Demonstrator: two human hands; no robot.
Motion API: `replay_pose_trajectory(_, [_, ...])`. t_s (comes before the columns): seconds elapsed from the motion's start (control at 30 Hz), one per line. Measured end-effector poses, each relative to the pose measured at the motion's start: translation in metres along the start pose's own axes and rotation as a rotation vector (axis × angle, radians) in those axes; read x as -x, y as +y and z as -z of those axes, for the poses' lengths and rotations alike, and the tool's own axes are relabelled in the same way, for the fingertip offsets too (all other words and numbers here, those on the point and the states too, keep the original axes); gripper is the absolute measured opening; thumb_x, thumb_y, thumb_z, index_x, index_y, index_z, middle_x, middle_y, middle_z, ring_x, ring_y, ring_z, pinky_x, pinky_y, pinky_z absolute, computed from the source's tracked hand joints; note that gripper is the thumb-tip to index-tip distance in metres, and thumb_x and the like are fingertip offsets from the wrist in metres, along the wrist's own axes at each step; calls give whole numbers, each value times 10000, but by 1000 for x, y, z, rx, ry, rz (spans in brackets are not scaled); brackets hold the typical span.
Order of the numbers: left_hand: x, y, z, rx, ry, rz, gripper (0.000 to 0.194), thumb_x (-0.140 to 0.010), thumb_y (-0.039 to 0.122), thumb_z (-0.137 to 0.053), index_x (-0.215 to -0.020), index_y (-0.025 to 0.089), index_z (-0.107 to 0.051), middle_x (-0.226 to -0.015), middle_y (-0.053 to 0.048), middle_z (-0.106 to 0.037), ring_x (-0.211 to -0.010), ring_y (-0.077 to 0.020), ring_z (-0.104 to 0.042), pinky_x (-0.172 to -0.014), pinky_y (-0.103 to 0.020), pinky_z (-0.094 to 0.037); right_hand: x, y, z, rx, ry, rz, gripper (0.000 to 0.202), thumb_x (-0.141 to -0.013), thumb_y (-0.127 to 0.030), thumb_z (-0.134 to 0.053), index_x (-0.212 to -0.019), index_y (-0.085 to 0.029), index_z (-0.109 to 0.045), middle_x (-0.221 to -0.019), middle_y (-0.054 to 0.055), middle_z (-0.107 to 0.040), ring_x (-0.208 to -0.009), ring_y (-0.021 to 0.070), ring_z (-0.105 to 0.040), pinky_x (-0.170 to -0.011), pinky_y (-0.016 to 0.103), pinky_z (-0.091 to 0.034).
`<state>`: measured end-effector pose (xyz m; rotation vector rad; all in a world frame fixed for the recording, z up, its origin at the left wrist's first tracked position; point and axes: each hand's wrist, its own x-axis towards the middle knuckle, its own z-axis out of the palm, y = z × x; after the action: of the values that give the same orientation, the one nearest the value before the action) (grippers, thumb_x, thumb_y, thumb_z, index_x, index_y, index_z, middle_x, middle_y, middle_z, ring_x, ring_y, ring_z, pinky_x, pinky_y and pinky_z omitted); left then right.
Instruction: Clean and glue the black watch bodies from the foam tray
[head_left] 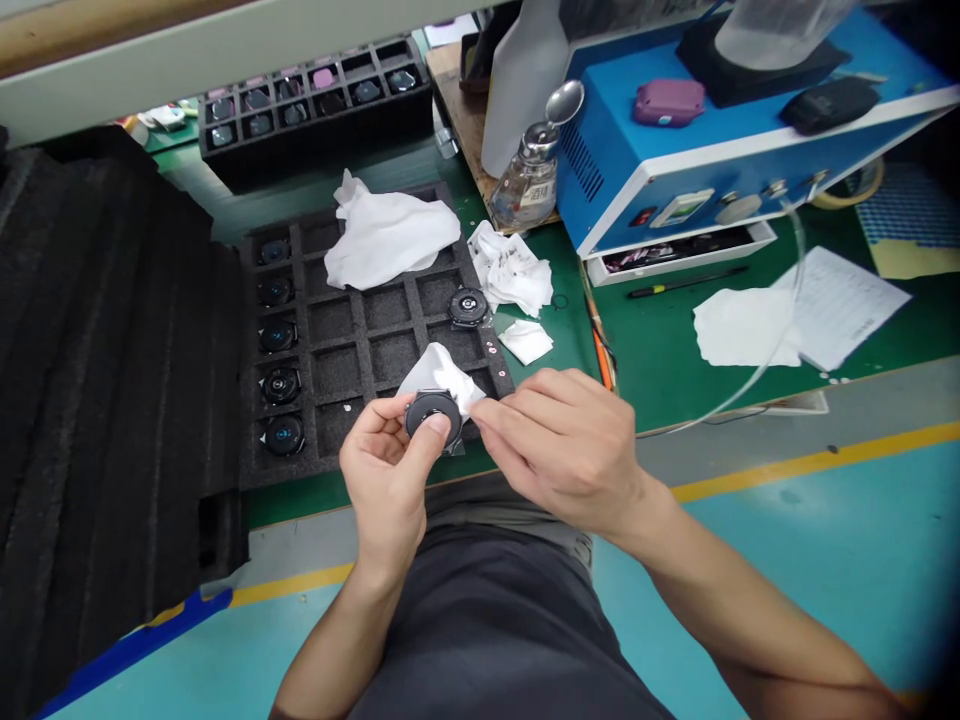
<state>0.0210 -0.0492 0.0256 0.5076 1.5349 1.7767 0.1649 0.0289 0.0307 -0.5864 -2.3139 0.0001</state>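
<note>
A round black watch case (433,404) is gripped between the thumb and fingers of my left hand (390,460), thumb on its face. My right hand (566,440) is closed with a white wipe (450,375) pinched at its fingertips; the wipe lies against the watch's upper right edge. Beneath both is a black foam tray (364,345) with square compartments. Several watch cases, one of them a dark watch (283,434), fill its left column. Another watch case (468,306) rests at the tray's right side.
A large white cloth (390,238) covers the tray's back part; crumpled wipes (514,272) lie beside it. Behind stand a glass bottle (529,180), a blue machine (675,190) and another watch tray (315,110). Stacked black foam (105,380) rises at left.
</note>
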Motion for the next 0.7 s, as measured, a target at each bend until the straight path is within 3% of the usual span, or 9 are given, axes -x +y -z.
replay_pose_trajectory(0.27, [-3, 1, 3, -27, -1, 3, 231, -689, 216, -882, -870, 169, -746, -800, -17, -748, -688, -119, -671, -650, -217, -542, 4, 3, -2, -19, -62, 102, 119, -942, -146, -594, -964, -192, -701, -684, -8, -672, -697, 175, -538, -666, 370, -393])
replay_pose_trajectory(0.43, [-4, 0, 5, -33, -39, -19, 219, -710, 221, -882, -875, 172, -747, -803, -13, -753, -692, -106, -669, -652, -197, -546, 0, 4, -2, 6, -19, 73, 98, -941, -139, -615, -953, -196, -694, -679, -18, -688, -675, 163, -542, -651, 358, -367])
replay_pose_trajectory(0.6, [-5, -5, 7, -47, -55, -15, 218, -710, 215, -886, -878, 171, -756, -814, -9, -754, -705, -101, -673, -656, -187, -550, 2, 11, -5, -53, -61, 137, 123, -956, -111, -589, -959, -174, -694, -705, -11, -707, -717, 168, -559, -725, 361, -395])
replay_pose_trajectory(0.7, [-9, -6, 7, -44, -49, -41, 215, -721, 207, -878, -898, 174, -759, -823, -10, -757, -725, -100, -680, -676, -185, -551, 6, 18, -4, -134, -66, 91, 115, -947, -114, -628, -947, -208, -695, -736, -26, -731, -757, 169, -578, -769, 364, -403])
